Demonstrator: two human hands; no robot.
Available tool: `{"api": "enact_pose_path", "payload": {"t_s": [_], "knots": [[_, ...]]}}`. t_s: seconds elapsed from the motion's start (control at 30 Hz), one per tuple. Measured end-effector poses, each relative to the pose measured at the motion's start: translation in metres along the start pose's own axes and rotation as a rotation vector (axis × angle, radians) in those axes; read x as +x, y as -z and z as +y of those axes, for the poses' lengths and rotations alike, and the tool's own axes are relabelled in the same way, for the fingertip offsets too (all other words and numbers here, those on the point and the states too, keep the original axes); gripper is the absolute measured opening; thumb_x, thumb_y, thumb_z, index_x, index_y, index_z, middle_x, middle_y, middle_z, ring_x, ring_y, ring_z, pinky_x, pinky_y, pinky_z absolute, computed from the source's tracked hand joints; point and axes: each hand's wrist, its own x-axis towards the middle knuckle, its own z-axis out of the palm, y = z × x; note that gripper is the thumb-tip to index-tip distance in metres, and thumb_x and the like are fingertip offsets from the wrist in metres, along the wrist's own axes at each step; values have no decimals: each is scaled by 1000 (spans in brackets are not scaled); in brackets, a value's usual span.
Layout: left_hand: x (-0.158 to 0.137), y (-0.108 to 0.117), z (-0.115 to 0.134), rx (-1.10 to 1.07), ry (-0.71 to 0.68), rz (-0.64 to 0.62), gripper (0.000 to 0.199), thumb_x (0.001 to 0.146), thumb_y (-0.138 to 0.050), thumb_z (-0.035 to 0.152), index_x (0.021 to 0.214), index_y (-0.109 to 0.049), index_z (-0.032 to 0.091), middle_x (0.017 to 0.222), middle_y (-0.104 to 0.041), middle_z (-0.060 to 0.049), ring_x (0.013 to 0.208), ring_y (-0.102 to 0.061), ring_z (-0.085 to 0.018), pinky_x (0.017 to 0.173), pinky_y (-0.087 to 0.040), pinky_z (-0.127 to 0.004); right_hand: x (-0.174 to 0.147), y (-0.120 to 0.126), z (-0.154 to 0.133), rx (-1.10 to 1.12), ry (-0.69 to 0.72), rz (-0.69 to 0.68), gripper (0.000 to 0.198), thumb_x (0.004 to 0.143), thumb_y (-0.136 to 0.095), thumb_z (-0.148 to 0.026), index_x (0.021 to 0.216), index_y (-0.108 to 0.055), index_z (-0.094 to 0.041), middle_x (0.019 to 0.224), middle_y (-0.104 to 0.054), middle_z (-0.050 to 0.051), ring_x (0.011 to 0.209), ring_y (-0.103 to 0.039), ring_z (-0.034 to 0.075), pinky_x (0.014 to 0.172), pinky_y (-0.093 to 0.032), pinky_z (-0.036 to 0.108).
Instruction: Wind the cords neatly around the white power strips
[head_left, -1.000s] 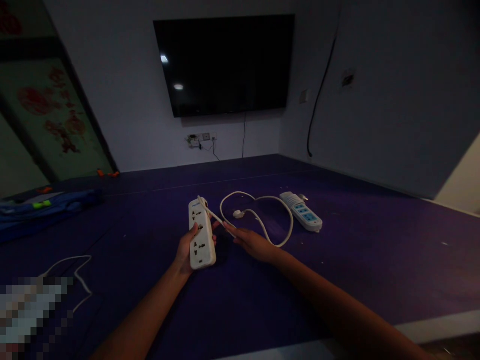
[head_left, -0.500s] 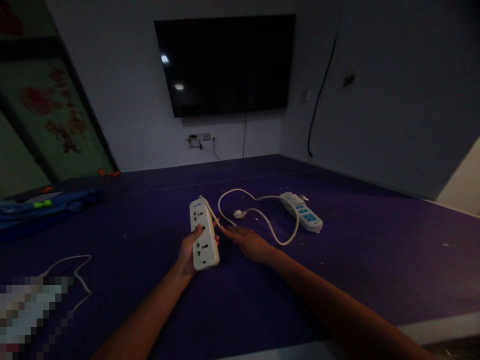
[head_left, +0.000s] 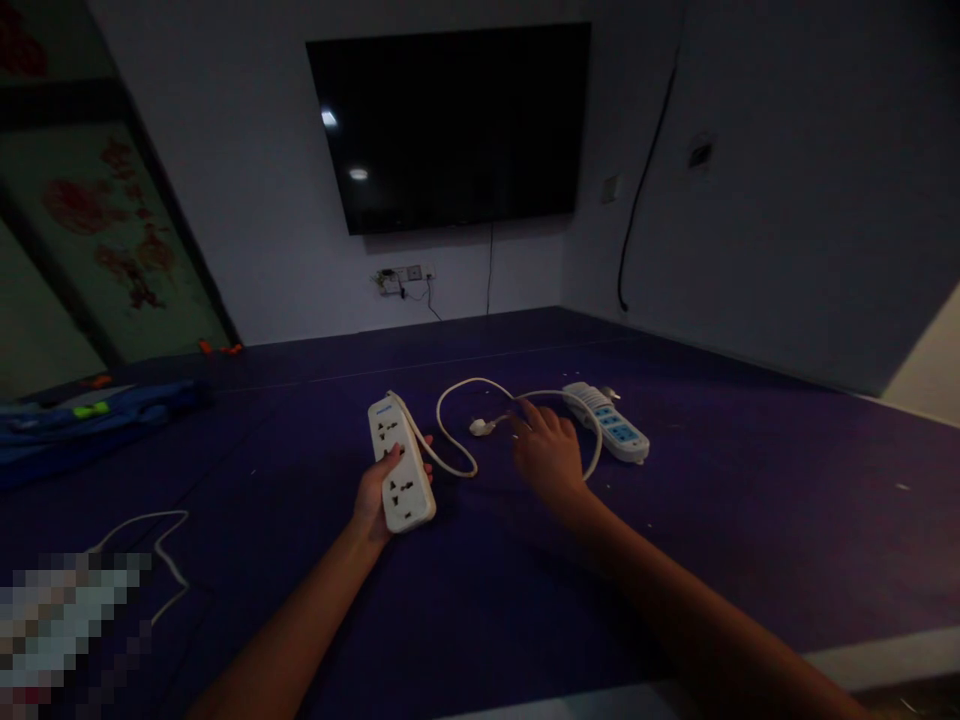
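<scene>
My left hand grips a white power strip by its side, thumb across the socket face. From the strip's far end a white cable runs down and loops over the purple surface. My right hand is over that cable, fingers stretched forward and a little apart; whether they touch the cord is unclear. Just left of those fingertips lies the cable's white plug. To the right of my right hand rests a second power strip with blue sockets, its own cord wound around one end.
A purple mat covers the surface. Blue cloth lies at the left, near a thin white cord. Ahead, a television hangs above wall sockets. A black cable hangs down the right wall.
My right hand has left the cable beside the held strip and moved right and forward, over the cable near the plug. The held power strip has shifted slightly left.
</scene>
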Motion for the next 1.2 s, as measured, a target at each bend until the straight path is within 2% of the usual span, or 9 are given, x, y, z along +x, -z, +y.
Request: {"api": "enact_pose_path", "payload": {"t_s": [0.1, 0.17, 0.3, 0.53, 0.7, 0.83, 0.93, 1.03, 1.2], "knots": [[1, 1, 1, 4, 6, 6, 42, 83, -53, 32, 117, -54, 7, 71, -71, -11, 55, -65, -18, 48, -53, -25, 2, -2, 11, -97, -96, -40, 31, 87, -40, -15, 96, -70, -14, 85, -67, 20, 87, -57, 31, 72, -43, 43], [2, 2, 1, 7, 7, 9, 41, 84, -52, 31, 117, -54, 7, 70, -70, -10, 55, -65, -18, 49, -53, -25, 3, -8, 16, -110, -162, -102, 35, 89, -35, -15, 92, -70, -12, 76, -66, 20, 74, -60, 29, 62, -44, 38], [1, -2, 0, 43, 11, 20, 38, 85, -51, 31, 114, -57, 9, 67, -69, -9, 54, -64, -17, 49, -52, -25, 3, -22, 27, 0, -215, -150, 37, 84, -41, -7, 112, -63, -12, 88, -67, 18, 75, -64, 27, 66, -46, 35], [-11, -14, -3, 184, 96, -62, 50, 77, -62, 36, 117, -57, 7, 66, -68, -9, 55, -63, -17, 51, -48, -24, 9, -49, 47, 90, -62, -26, 49, 78, -38, 0, 123, -55, -11, 122, -58, 16, 106, -57, 23, 91, -44, 37], [-20, -24, -9, 250, 75, -155, 55, 68, -70, 38, 113, -60, 7, 67, -68, -10, 53, -61, -16, 50, -45, -24, 7, -39, 33, 251, 88, 65, 37, 89, -41, -23, 122, -56, -14, 126, -55, 16, 119, -47, 27, 97, -39, 48], [-21, -26, -13, 255, 65, -149, 50, 68, -71, 36, 108, -61, 9, 68, -68, -9, 53, -62, -17, 51, -45, -25, -7, -23, 0, 480, 267, -49, 42, 88, -46, -35, 127, -52, -19, 119, -61, 12, 113, -53, 27, 98, -37, 48], [-19, -24, -15, 256, 55, -108, 46, 65, -74, 31, 104, -61, 11, 68, -68, -8, 55, -63, -18, 52, -46, -27, -16, -20, -24, 643, 213, -116, 44, 85, -52, -36, 126, -52, -21, 117, -62, 11, 111, -54, 28, 94, -40, 47], [-17, -21, -17, 285, 49, -98, 41, 60, -76, 27, 96, -62, 13, 69, -68, -6, 57, -64, -19, 54, -47, -28, -16, -22, -33, 858, 159, -155, 31, 89, -43, -28, 114, -60, -20, 91, -68, 7, 85, -63, 21, 77, -49, 35], [-12, -17, -16, 361, -5, -57, 32, 58, -78, 22, 84, -61, 13, 67, -67, -5, 57, -64, -19, 55, -48, -28, -9, -24, -18, 970, -101, 62, 32, 88, -43, -33, 108, -60, -16, 68, -57, 2, 58, -53, 14, 55, -43, 25]]}}
